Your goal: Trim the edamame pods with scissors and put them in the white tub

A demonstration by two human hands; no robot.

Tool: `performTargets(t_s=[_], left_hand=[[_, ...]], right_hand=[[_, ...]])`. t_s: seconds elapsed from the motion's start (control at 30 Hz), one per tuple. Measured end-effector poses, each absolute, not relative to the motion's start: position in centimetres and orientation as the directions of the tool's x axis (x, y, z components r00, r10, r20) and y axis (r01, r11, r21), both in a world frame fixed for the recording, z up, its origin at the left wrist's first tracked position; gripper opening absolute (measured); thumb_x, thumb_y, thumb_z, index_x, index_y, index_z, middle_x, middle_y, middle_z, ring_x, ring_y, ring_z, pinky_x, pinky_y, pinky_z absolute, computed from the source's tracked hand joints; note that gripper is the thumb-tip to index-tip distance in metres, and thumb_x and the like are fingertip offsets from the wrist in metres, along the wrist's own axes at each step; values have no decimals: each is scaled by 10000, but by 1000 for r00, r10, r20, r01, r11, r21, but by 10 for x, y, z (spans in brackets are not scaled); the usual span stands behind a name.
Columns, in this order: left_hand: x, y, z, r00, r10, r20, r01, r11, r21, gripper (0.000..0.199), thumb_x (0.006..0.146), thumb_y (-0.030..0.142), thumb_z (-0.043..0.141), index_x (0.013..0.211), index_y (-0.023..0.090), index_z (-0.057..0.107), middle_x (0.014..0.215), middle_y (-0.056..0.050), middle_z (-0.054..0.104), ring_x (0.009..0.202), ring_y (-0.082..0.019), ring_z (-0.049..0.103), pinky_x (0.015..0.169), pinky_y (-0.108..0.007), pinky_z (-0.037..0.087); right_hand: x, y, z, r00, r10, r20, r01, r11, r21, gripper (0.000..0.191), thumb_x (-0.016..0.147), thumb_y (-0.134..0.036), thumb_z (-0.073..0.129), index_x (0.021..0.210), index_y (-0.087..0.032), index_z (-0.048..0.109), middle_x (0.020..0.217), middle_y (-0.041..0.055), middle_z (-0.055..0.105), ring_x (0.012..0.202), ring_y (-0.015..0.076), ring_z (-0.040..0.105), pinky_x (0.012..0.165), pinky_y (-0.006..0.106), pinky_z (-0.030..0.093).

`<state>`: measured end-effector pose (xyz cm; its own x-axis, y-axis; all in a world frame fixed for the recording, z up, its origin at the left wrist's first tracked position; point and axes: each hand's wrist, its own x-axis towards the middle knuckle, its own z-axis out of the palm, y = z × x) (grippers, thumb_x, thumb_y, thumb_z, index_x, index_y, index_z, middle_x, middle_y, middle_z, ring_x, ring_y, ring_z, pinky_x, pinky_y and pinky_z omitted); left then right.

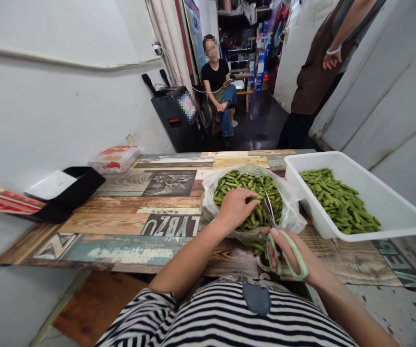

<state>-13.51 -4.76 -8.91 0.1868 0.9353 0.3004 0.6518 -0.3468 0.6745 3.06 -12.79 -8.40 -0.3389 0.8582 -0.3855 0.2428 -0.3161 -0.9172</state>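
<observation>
My left hand (237, 208) is over a plastic bag (211, 193) filled with green edamame pods (244, 180). Its thumb and fingers pinch one edamame pod, whose end points toward the scissors. My right hand (289, 253) has its fingers through the pale green handles of a pair of scissors (290, 254). The scissor blades are slightly apart, pointing up and away over the pods, close to the left fingertips. To the right of the bag stands a white plastic tub (384, 193) with a heap of edamame pods (338, 200) in it.
The wood-patterned table (114, 224) carries a black holder (87, 185) with chopsticks (9, 200) at the left, and a plastic-wrapped package (116, 159) behind it. Beyond sits a person (217, 79) near a black machine (175, 115). Another person (312, 72) stands at the right.
</observation>
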Motion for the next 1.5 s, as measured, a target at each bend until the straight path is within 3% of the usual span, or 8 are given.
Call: performTargets(t_s=[0.2,0.63,0.7,0.8,0.93,1.17,1.3,1.5], left_hand=[[-129,-54,-82,170,963,210,609,-270,746,171,754,295,637,841,185,735,860,-40,726,767,-162,636,712,-259,450],[-134,-47,-86,236,970,52,611,-190,769,148,684,311,669,675,163,672,686,-17,674,625,-129,582,584,-233,409],[-134,-47,-84,248,969,16,527,-149,836,159,675,306,685,663,153,645,633,-10,647,580,-118,574,561,-229,415],[-135,-47,-79,234,967,-99,215,48,975,189,704,286,679,713,144,555,552,15,592,515,-108,584,533,-223,453],[-131,-47,-76,197,965,-175,-142,204,969,326,693,261,715,715,160,406,529,39,572,532,-126,633,525,-227,501],[-111,-62,-84,29,997,-71,-259,76,963,371,714,322,693,679,169,357,493,33,577,482,-102,598,460,-171,435],[-104,-68,-89,-35,999,-14,-279,3,960,358,742,373,651,684,176,357,527,9,620,454,-82,557,482,-183,412],[-99,-69,-92,-134,991,14,-248,-48,968,303,779,340,597,668,180,365,472,50,544,441,-66,495,478,-184,360]], right_hand=[[35,-125,-92,-358,875,-326,254,-245,-936,479,834,-639,392,661,-196,448,495,-31,509,421,116,520,439,251,431],[36,-127,-111,-301,841,-449,225,-395,-891,428,778,-615,506,698,-197,461,444,-83,443,295,81,425,284,213,371],[37,-129,-108,-319,833,-452,218,-400,-890,433,771,-622,516,735,-192,475,442,-82,447,296,81,422,288,205,357],[38,-133,-102,-365,827,-427,110,-418,-902,463,783,-637,497,883,-185,507,501,-66,495,351,92,467,350,216,392],[38,-137,-95,-392,847,-358,33,-376,-926,536,801,-663,443,1003,-170,504,567,-35,544,457,124,530,463,252,443],[35,-137,-93,-412,870,-271,136,-235,-962,510,859,-639,340,742,-172,508,517,-10,541,475,134,536,527,264,435],[36,-135,-92,-403,879,-256,152,-211,-966,517,863,-639,326,744,-171,511,530,-5,556,504,139,540,553,268,430],[37,-136,-88,-404,880,-252,188,-189,-964,539,854,-651,332,672,-173,500,583,19,594,569,144,569,564,258,413]])
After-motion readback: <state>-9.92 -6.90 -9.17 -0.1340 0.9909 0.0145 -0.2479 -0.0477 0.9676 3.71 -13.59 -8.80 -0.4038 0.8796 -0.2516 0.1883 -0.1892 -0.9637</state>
